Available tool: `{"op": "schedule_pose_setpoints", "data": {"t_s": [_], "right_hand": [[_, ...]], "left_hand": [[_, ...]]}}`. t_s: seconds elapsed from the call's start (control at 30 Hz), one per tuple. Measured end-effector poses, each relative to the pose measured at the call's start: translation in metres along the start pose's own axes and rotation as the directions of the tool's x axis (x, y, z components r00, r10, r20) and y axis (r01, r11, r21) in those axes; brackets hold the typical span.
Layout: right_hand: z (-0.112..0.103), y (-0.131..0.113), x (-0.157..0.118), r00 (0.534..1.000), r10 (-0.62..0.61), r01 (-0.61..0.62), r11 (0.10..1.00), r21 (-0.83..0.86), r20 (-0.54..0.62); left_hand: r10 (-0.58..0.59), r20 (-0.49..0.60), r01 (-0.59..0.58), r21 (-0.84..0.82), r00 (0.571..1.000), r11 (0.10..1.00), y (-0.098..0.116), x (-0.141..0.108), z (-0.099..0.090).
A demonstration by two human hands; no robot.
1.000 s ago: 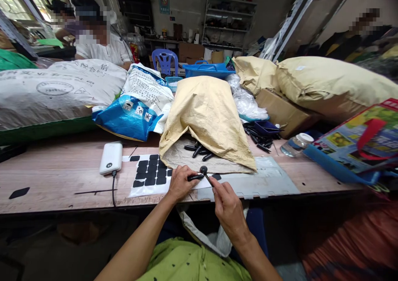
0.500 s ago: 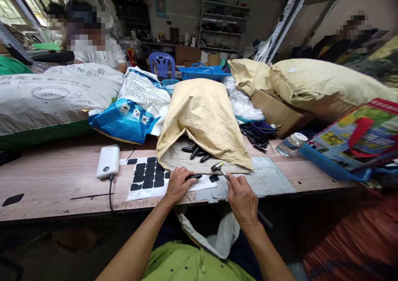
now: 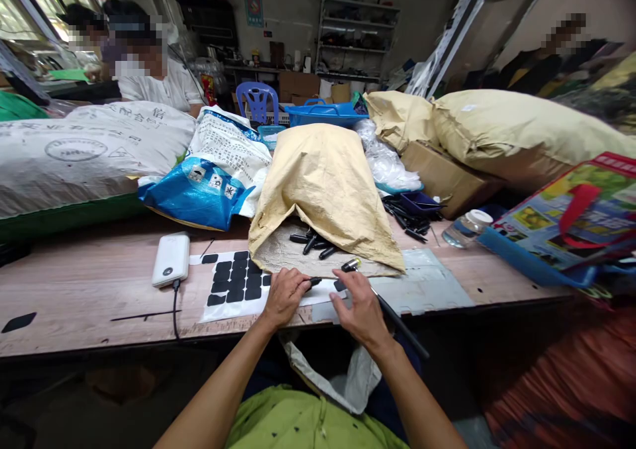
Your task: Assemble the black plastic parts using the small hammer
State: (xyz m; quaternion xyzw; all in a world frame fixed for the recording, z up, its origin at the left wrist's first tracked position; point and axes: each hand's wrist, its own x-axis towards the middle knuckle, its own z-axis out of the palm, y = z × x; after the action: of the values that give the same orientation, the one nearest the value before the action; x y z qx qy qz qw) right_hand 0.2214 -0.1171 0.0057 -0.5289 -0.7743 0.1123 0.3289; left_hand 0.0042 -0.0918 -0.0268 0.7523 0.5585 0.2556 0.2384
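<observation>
My left hand [image 3: 287, 298] rests at the table's front edge, closed on a small black pen-shaped piece [image 3: 315, 281] whose end sticks out past the fingers. My right hand [image 3: 362, 306] has thumb and index finger apart, holding nothing, just right of that piece. A small hammer [image 3: 350, 265] with a yellow-tipped metal head lies beyond my right hand. Its black handle [image 3: 405, 326] runs past the hand and over the table edge. Under and beside my left hand is a white sheet [image 3: 211, 311] with rows of black rounded squares [image 3: 237, 280].
An open tan sack [image 3: 322, 171] spills several black pieces [image 3: 311, 242]. To the left are a white power bank [image 3: 170, 258] and a blue-white bag [image 3: 203, 191]. On the right stand a lidded jar [image 3: 467, 229] and a blue tray [image 3: 536, 260]. Other people sit in the background.
My right hand has let go of the hammer, which now lies on the table, and has moved left toward my left hand with its fingers apart. The left hand stays put.
</observation>
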Motion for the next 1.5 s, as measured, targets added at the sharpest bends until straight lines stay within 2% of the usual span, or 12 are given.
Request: {"op": "schedule_pose_setpoints", "data": {"t_s": [0.13, 0.37, 0.57, 1.03, 1.23, 1.37, 1.5], "right_hand": [[0.018, -0.009, 0.012, 0.989, -0.048, 0.021, 0.982, 0.188, 0.143], [0.035, 0.001, 0.018, 0.980, -0.049, -0.011, 0.953, 0.301, 0.190], [0.037, 0.001, 0.016, 0.984, 0.037, -0.093, 0.938, 0.334, 0.172], [0.044, -0.002, 0.009, 0.986, -0.026, -0.007, 0.980, 0.200, 0.164], [0.048, -0.004, 0.007, 0.995, -0.023, 0.006, 0.986, 0.169, 0.098], [0.047, -0.003, 0.008, 0.994, 0.038, -0.064, 0.960, 0.272, 0.098], [0.042, -0.002, 0.009, 0.985, 0.118, -0.162, 0.889, 0.428, 0.128]], "left_hand": [[0.028, 0.019, -0.028, 0.013, 0.999, 1.000, -0.001, -0.001, 0.000], [0.059, 0.042, -0.060, 0.024, 0.997, 0.998, -0.001, -0.001, -0.001], [0.084, 0.017, -0.083, -0.007, 0.996, 0.996, 0.003, -0.003, -0.004], [0.160, 0.013, -0.161, 0.041, 0.987, 0.986, 0.003, -0.003, 0.002], [0.171, 0.030, -0.173, 0.058, 0.985, 0.983, 0.004, -0.004, 0.002], [0.121, 0.041, -0.120, -0.030, 0.992, 0.992, 0.005, -0.002, -0.002], [0.094, 0.033, -0.090, -0.112, 0.995, 0.990, 0.003, -0.002, -0.004]]}}
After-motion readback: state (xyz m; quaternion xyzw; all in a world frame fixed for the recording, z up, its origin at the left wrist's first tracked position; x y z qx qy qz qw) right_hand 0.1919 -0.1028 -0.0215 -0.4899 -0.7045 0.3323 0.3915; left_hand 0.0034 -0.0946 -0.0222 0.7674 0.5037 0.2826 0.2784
